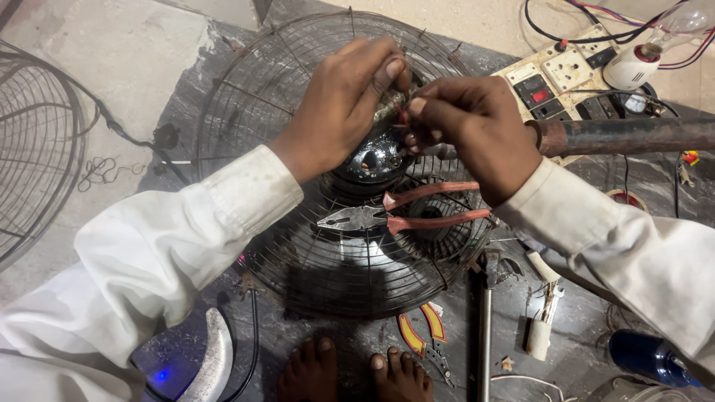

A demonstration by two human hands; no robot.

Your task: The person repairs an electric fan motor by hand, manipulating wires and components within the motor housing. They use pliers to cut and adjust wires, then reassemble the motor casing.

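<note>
A round wire fan guard [298, 253] lies flat before me with a shiny black motor housing [376, 160] at its middle. My left hand [339, 104] pinches a small metallic part above the housing. My right hand [469, 126] meets it there, fingertips closed on the same small piece and a thin red wire. Red-handled pliers [417, 212] rest on the guard just below both hands, touched by neither. Both arms wear white sleeves.
Another wire guard [33, 149] lies at the left. A switchboard [558, 78] with a bulb [659, 41] sits top right, a rusty pipe [625, 135] crossing it. A hammer [485, 320], cutters [424, 335], a white-handled tool [544, 309] and bare toes [350, 368] are below.
</note>
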